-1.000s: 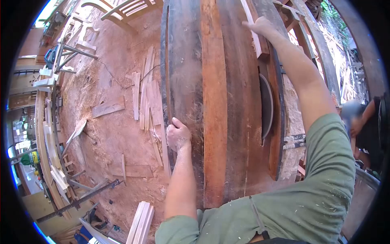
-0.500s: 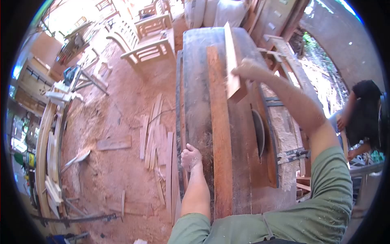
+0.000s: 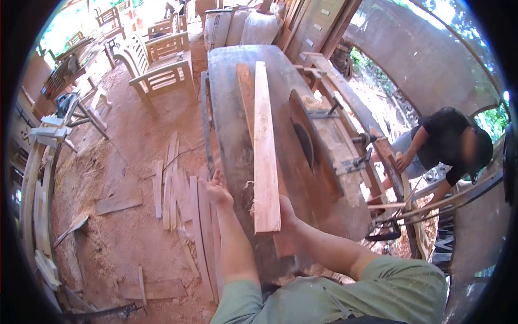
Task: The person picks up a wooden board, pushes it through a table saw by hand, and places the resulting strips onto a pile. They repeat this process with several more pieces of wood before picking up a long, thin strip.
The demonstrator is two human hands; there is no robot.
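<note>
A long pale wooden beam (image 3: 265,146) points away from me above the saw table (image 3: 229,62), its near end raised towards me. My right hand (image 3: 287,216) grips it near that end, with some fingers hidden behind the wood. At the table's left edge, my left hand (image 3: 217,190) is open with fingers apart, holding nothing. Beneath the beam a reddish-brown board (image 3: 245,89) lies lengthwise on the table, mostly covered. Right of the beam, a round saw blade (image 3: 303,144) stands up through the tabletop beside a long upright wooden fence (image 3: 318,148).
Wooden strips (image 3: 171,186) lie on the dusty floor at left. A wooden armchair (image 3: 162,75) stands beyond them. Full sacks (image 3: 237,27) sit behind the table. At right, another person in dark clothes (image 3: 445,135) bends over a workpiece beside several clamps (image 3: 359,162).
My right hand has drawn the beam back towards me and to the left. My left hand has opened from a closed shape at the table edge. The view has swung right.
</note>
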